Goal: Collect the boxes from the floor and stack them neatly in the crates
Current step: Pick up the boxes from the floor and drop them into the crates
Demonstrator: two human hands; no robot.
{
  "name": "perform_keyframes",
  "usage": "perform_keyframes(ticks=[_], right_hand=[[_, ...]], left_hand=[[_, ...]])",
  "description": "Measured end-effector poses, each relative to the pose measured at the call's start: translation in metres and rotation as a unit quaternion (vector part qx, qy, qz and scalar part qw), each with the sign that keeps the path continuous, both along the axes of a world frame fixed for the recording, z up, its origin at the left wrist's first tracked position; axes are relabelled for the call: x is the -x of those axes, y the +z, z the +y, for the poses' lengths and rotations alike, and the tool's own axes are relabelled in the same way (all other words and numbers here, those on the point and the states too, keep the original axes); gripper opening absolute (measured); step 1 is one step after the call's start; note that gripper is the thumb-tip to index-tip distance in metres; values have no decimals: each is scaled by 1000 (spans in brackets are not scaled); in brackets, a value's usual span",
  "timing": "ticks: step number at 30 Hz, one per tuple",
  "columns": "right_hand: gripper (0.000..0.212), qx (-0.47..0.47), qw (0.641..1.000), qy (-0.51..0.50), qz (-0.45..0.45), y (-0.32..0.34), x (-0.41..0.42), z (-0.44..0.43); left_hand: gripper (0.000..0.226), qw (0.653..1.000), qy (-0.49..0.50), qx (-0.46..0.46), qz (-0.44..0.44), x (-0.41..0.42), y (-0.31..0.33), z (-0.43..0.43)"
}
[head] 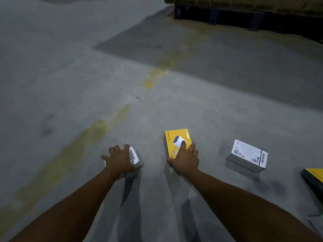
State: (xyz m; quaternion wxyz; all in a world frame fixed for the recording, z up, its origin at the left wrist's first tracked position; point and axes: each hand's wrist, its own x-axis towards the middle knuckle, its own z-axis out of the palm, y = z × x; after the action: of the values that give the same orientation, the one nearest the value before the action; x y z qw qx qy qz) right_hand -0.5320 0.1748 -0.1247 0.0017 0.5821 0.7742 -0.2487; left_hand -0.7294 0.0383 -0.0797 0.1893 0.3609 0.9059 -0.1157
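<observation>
The yellow box [176,142] in the right hand's [185,160] grip looks like smooth printed card with a slight sheen. The small white box [134,157] gripped by the left hand [118,160] is card too, its top faintly glossy. Just right of the right-hand grip, a larger white box [248,156] shows matt printed card. Beneath both grips the floor [70,67] is bare concrete, matt, rough and mottled. Left of the left-hand grip, the painted yellow line [97,131] is worn and patchy.
</observation>
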Motion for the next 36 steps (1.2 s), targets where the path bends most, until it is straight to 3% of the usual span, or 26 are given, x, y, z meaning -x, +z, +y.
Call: perform_keyframes(ticks=[2,3,4,6,8,12,15,18,21,23,26,29,31,33,36], right_hand=[[104,20,999,-31,27,6,-10,3],[103,40,996,-55,54,10,-17,5],[101,65,990,-82,93,14,-25,8],[101,115,967,-137,180,23,-42,13],[104,121,952,-164,229,28,-59,15],[108,23,969,-153,195,37,-91,12],[112,-45,977,-99,184,44,-106,7],[93,-103,971,-75,202,44,-120,6],[68,-97,943,-47,314,44,-141,14],[56,-130,937,-31,323,45,-158,28],[58,-194,955,-62,217,48,-179,66],[83,-90,995,-24,-34,44,-199,104],[98,-21,990,19,-139,33,-211,116],[102,-1,985,49,-168,24,-220,117],[103,-33,989,30,-142,19,-226,111]], left_hand=[[101,969,126,-141,-156,-16,10,19],[85,920,196,-222,-258,-28,15,28],[66,846,269,-282,-364,-44,21,38],[48,705,350,-309,-533,-73,27,56],[50,623,352,-320,-621,-94,33,73],[49,489,321,-333,-740,-119,42,101],[62,434,290,-318,-791,-142,45,118],[63,421,287,-305,-805,-161,42,132],[77,448,310,-319,-776,-164,33,141],[79,460,335,-322,-756,-163,27,142],[66,492,340,-335,-729,-163,22,141],[52,526,309,-337,-718,-170,22,141],[56,550,309,-341,-696,-171,19,142],[68,566,320,-332,-683,-174,11,142],[56,589,324,-351,-652,-180,4,143]])
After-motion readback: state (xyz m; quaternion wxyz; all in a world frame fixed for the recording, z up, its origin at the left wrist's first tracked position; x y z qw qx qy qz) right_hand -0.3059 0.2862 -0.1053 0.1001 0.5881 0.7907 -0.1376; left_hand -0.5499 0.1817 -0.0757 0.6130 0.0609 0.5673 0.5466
